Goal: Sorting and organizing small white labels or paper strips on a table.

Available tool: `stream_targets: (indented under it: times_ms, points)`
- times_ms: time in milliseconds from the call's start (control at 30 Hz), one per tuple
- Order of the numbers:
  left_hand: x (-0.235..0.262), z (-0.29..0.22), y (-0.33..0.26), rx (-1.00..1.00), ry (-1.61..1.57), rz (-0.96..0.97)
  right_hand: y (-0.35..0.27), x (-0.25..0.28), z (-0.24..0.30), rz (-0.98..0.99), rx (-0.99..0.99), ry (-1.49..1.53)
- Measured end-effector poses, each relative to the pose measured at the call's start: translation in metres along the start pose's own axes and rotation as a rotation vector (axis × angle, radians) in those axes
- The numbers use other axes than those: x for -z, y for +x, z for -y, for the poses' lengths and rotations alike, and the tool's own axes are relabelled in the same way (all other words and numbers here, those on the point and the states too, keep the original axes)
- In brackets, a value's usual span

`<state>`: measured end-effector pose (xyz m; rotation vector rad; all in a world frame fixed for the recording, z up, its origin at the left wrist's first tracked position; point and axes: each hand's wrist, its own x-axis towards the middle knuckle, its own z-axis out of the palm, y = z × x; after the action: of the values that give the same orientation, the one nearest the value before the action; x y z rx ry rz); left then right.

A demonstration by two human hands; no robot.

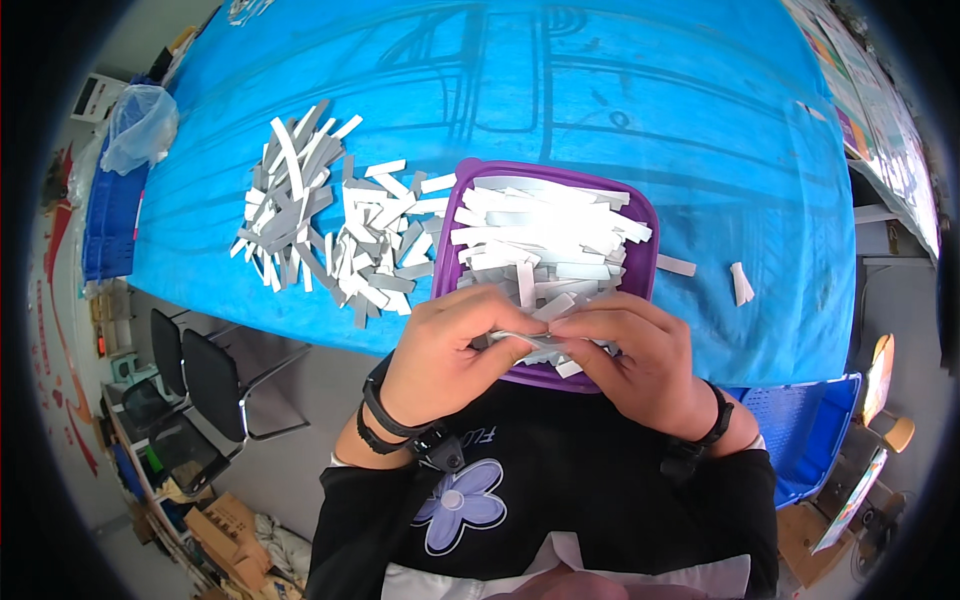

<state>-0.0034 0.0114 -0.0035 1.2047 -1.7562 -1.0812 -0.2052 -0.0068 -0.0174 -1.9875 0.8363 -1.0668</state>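
Observation:
A purple square tray (646, 232) full of white paper strips sits at the near edge of the blue table (620, 100). Over the tray's near rim, my left hand (445, 350) and my right hand (645, 355) meet and pinch one thin white strip (528, 338) between thumbs and fingers. Both wrists wear dark bands. Left of the tray lies a loose pile of white and grey strips (330, 225) on the table.
Two stray white strips (740, 283) lie on the table right of the tray. A clear plastic bag (135, 125) and blue crates stand at far left. Black chairs (215, 385) sit below the table; a blue crate (815, 425) at lower right.

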Motion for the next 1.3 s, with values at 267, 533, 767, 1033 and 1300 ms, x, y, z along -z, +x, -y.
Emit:
stream_targets:
  times_ms: [267,533,767,1033,1300]
  points:
    - [-0.003,0.004,0.001,0.055,-0.131,-0.028,-0.006,0.009,-0.002,-0.001,-0.002,-0.006]
    - [-0.002,0.002,-0.001,-0.006,-0.119,-0.007,-0.002,0.015,0.004,0.015,0.003,-0.117]
    - [0.008,0.004,-0.003,0.183,0.025,-0.003,-0.010,0.011,0.001,0.155,-0.046,-0.457]
    - [0.001,0.004,-0.002,-0.012,0.110,0.108,0.002,0.007,0.007,0.050,0.161,-0.191]
    - [0.006,0.000,-0.002,0.027,-0.020,0.107,-0.005,0.011,-0.004,0.057,0.169,-0.138]
